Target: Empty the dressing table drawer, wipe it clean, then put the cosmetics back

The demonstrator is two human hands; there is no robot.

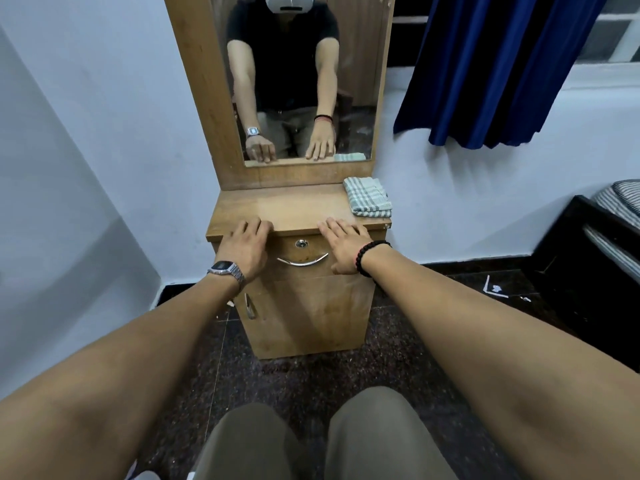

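I see the dressing table (298, 206), light brown laminated wood with a tall mirror (294, 81) at 12 o'clock. Its drawer (304, 252) sits closed under the top edge, with a round lock and a curved chrome handle (302, 260). My left hand (244, 249) rests at 9 o'clock of the handle, fingers loosely bent over the top's front edge, gripping nothing. My right hand (341, 245), at 3 o'clock, lies flat with fingers spread on the same edge. A folded checked cloth (369, 197) lies at the top's 2 o'clock corner. Bare tabletop shows between both hands; dark speckled floor surrounds the cabinet.
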